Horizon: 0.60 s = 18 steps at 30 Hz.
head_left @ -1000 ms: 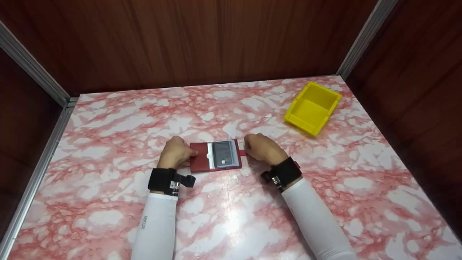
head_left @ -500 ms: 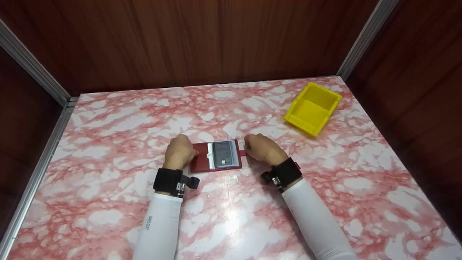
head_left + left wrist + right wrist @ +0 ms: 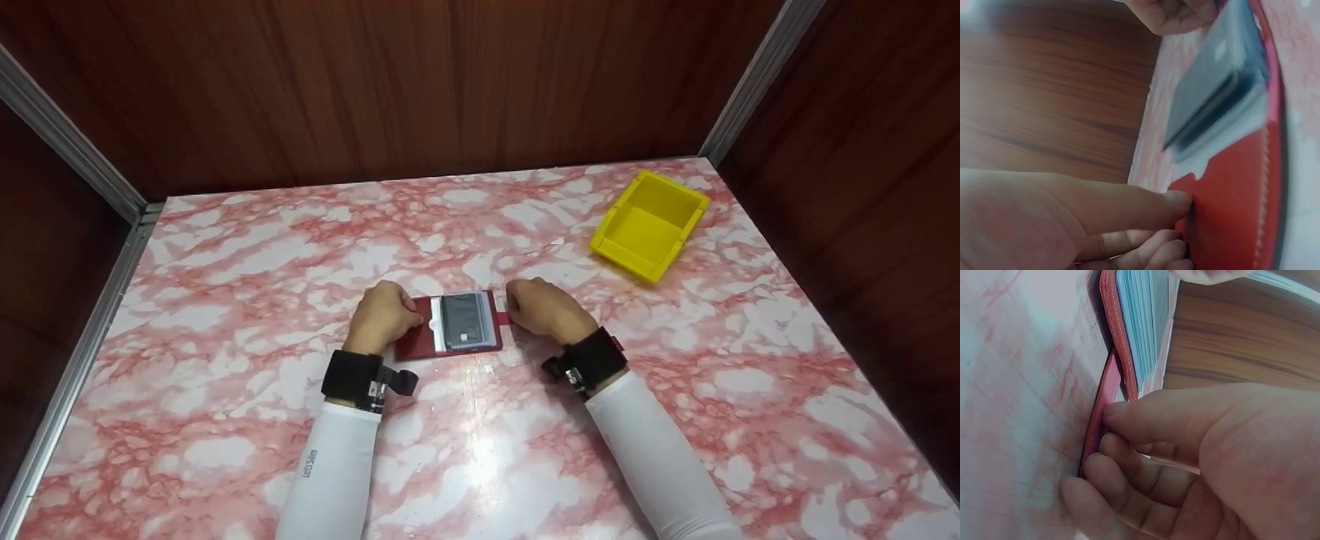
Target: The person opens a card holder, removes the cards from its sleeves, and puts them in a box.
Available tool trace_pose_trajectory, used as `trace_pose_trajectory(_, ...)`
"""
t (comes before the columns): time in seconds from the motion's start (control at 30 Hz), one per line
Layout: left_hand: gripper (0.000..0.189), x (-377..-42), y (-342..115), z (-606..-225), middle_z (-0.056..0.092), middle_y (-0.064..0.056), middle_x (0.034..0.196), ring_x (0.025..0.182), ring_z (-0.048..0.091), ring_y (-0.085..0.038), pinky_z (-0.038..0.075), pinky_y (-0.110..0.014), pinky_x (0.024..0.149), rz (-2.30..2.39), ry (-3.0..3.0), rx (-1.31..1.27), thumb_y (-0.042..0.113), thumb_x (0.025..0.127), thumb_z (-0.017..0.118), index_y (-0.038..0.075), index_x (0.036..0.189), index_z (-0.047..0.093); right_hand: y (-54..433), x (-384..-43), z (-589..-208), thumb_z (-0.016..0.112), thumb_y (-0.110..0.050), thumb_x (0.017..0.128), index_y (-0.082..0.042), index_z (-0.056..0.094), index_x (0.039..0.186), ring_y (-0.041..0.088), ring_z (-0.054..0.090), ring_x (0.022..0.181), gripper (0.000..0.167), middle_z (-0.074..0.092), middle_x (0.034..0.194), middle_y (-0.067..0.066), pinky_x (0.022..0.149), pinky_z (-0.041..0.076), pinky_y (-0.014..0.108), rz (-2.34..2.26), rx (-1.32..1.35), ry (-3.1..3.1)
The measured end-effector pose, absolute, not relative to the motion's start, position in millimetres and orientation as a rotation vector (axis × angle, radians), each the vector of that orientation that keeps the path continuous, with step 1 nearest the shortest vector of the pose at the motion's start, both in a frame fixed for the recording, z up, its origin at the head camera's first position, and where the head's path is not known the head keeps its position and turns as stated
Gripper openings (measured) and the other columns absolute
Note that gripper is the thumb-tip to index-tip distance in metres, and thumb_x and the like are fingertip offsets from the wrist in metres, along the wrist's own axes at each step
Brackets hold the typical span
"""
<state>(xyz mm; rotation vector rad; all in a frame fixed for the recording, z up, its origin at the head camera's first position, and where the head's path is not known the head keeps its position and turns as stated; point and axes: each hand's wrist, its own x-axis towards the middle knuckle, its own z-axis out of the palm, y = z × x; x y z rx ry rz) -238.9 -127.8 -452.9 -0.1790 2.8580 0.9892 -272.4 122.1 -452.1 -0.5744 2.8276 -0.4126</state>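
An opened red card holder (image 3: 415, 346) lies on the table, with clear sleeves and a dark card (image 3: 461, 313) on its right half. My left hand (image 3: 381, 316) pinches the left cover near its far edge. In the left wrist view the thumb (image 3: 1171, 203) presses on the cover's inner face, with the fingers curled behind the edge. My right hand (image 3: 547, 307) grips the narrow closing strap (image 3: 503, 318) at the right side. Thumb and curled fingers hold that strap low over the table in the right wrist view, where the stacked sleeves (image 3: 1140, 320) stand just beyond.
A yellow plastic bin (image 3: 649, 229) stands at the back right of the red-and-white marbled table (image 3: 225, 300). Dark wood panels (image 3: 412, 90) enclose the back and sides, with metal posts at the corners.
My left hand has shifted to the right over the left cover, its thumb now further in and nearer the sleeves. The right hand and the card holder have stayed in place.
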Motion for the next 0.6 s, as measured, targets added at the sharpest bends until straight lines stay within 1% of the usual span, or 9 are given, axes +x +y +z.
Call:
trace_pose_trajectory(0.13,0.010,-239.6,-129.3,-454.9,0.064,-0.004,0.077,0.068,0.057,-0.018,0.043,-0.024,0.058,0.999,2.839,-0.153,0.013,0.071,0.072,0.011,0.079,0.066,121.6,-273.0,-452.5,0.059,-0.016,0.084,-0.013,0.057,0.081,0.018,0.054,0.068,0.005,0.058,0.074,0.001,0.057,0.042,0.027,-0.417,-0.593,2.829)
trace_pose_trajectory(0.27,0.007,-240.1,-126.6,-455.9,0.066,-0.003,0.075,0.064,0.057,-0.015,0.044,-0.022,0.055,1.060,2.812,-0.066,0.015,0.073,0.071,0.011,0.077,0.068,122.8,-273.7,-452.5,0.060,-0.016,0.083,-0.015,0.057,0.080,0.017,0.053,0.068,0.005,0.058,0.074,0.000,0.058,0.042,0.027,-0.417,-0.655,2.835)
trace_pose_trajectory(0.33,0.007,-239.9,-125.1,-455.8,0.068,-0.005,0.074,0.062,0.060,-0.015,0.046,-0.022,0.054,1.126,2.757,-0.034,0.017,0.075,0.070,0.010,0.075,0.068,123.7,-274.6,-451.3,0.060,-0.016,0.083,-0.015,0.057,0.079,0.017,0.053,0.067,0.005,0.058,0.074,0.000,0.058,0.043,0.027,-0.435,-0.715,2.842)
trace_pose_trajectory(0.4,0.011,-239.4,-124.4,-455.6,0.070,-0.010,0.075,0.063,0.064,-0.018,0.051,-0.024,0.055,1.218,2.674,-0.036,0.019,0.078,0.068,0.008,0.076,0.068,124.5,-276.4,-449.5,0.061,-0.017,0.084,-0.015,0.059,0.080,0.015,0.052,0.068,0.004,0.058,0.074,-0.002,0.060,0.043,0.026,-0.470,-0.820,2.848)
trace_pose_trajectory(0.47,0.013,-239.0,-124.3,-455.4,0.071,-0.014,0.079,0.066,0.068,-0.022,0.056,-0.029,0.058,1.321,2.585,-0.068,0.017,0.080,0.067,0.005,0.078,0.067,124.9,-278.6,-447.6,0.062,-0.018,0.085,-0.015,0.063,0.084,0.012,0.054,0.072,0.003,0.060,0.078,-0.004,0.064,0.046,0.026,-0.526,-0.960,2.844)
trace_pose_trajectory(0.53,0.014,-239.1,-124.0,-455.3,0.071,-0.017,0.081,0.069,0.069,-0.026,0.059,-0.033,0.061,1.408,2.513,-0.118,0.016,0.081,0.067,0.002,0.080,0.067,124.7,-280.4,-446.5,0.064,-0.020,0.086,-0.016,0.068,0.089,0.011,0.058,0.077,0.006,0.063,0.083,-0.006,0.070,0.050,0.025,-0.586,-1.107,2.819)
trace_pose_trajectory(0.6,0.014,-239.5,-123.8,-455.5,0.070,-0.019,0.082,0.070,0.070,-0.027,0.060,-0.035,0.063,1.461,2.462,-0.151,0.015,0.081,0.068,0.001,0.082,0.067,123.6,-281.4,-446.1,0.068,-0.022,0.084,-0.017,0.071,0.095,0.008,0.061,0.085,0.012,0.067,0.092,-0.008,0.078,0.052,0.025,-0.623,-1.240,2.776)
